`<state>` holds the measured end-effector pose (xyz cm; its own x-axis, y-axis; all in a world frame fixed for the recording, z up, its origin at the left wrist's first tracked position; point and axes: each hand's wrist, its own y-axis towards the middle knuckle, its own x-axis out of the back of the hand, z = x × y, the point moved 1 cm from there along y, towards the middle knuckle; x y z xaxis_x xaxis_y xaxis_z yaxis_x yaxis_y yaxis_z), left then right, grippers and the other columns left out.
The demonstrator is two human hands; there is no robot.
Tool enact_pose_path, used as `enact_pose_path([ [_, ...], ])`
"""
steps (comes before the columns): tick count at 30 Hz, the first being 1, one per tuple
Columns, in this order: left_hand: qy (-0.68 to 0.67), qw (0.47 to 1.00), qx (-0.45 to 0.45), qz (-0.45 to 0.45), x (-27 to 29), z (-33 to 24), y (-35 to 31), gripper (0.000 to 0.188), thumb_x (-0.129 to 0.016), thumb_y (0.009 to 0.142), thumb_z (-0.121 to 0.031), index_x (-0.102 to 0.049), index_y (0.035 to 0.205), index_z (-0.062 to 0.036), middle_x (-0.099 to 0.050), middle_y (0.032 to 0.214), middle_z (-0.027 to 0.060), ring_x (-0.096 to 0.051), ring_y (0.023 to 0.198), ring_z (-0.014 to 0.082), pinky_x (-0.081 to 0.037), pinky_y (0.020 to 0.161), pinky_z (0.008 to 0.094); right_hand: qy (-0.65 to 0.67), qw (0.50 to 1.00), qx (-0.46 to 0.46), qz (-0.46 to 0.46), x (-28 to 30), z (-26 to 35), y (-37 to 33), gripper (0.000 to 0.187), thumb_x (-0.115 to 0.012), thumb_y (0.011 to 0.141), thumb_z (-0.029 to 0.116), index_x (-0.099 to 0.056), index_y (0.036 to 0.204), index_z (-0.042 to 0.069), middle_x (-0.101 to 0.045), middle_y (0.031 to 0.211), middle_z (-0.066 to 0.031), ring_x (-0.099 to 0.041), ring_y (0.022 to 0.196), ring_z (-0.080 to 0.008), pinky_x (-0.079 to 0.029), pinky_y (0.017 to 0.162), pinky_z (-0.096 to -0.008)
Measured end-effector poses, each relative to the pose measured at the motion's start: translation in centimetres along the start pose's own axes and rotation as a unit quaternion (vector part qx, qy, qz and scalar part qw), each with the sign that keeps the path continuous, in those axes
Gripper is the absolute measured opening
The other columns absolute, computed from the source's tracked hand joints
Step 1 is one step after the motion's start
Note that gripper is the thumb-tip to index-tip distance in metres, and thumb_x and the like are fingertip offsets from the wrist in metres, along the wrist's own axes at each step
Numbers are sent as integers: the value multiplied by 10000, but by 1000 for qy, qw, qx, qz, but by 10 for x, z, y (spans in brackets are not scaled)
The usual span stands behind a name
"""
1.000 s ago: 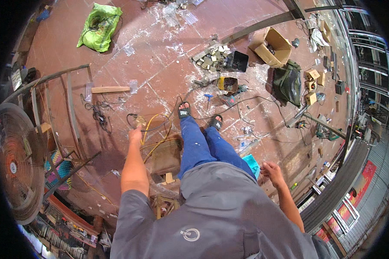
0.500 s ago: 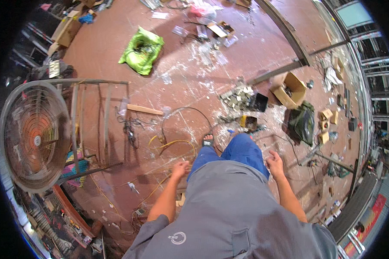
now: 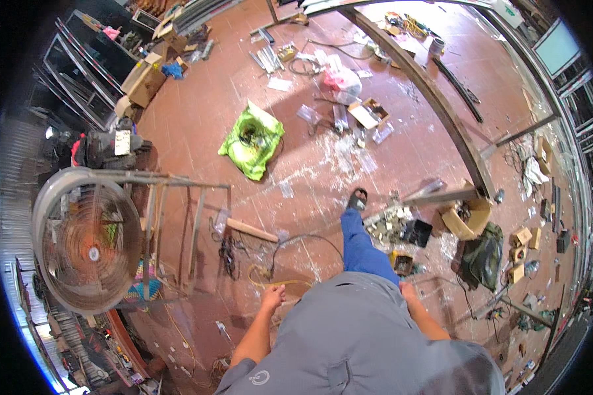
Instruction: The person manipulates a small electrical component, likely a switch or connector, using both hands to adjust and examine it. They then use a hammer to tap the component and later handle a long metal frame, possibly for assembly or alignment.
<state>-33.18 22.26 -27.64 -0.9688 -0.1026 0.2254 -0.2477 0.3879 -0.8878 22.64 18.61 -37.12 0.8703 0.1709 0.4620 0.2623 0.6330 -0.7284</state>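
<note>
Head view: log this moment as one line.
left hand: nothing visibly held | right hand: partly hidden by grey shirt | green sack: on floor ahead

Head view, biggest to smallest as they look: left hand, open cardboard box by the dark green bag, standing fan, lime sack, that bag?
1. Fan
2. Lime sack
3. Dark green bag and open cardboard box: too alike to rank
4. Left hand

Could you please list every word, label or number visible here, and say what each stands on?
Grey shirt: pale round emblem; any lettering is too small to read.
Fan: pale hub label, too small to read.
White plate at left: dark marks, too blurred to read.
Elsewhere, nothing is sharp enough to read.
</note>
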Motion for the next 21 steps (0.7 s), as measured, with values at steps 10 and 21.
enact_pose_path([
  [10, 274, 950, -150, -1, -49, -278, 98, 367, -743, 977, -412, -744, 1048, -52, -722, 825, 44, -685, 678, 162, -547, 634, 322, -141, 956, 254, -30, 88, 261, 185, 408, -676, 980, 364, -715, 783, 9, -682, 688, -144, -664, 631, -260, -526, 668, -439],
  [21, -109, 948, -294, 52, -140, -584, 54, 270, -700, 1026, -247, -744, 1103, 8, -741, 958, 50, -695, 841, 114, -561, 744, 271, -13, 993, 114, -1, 184, 524, 239, 539, -678, 972, 484, -715, 768, -14, -654, 632, -115, -647, 627, -223, -505, 643, -415],
])
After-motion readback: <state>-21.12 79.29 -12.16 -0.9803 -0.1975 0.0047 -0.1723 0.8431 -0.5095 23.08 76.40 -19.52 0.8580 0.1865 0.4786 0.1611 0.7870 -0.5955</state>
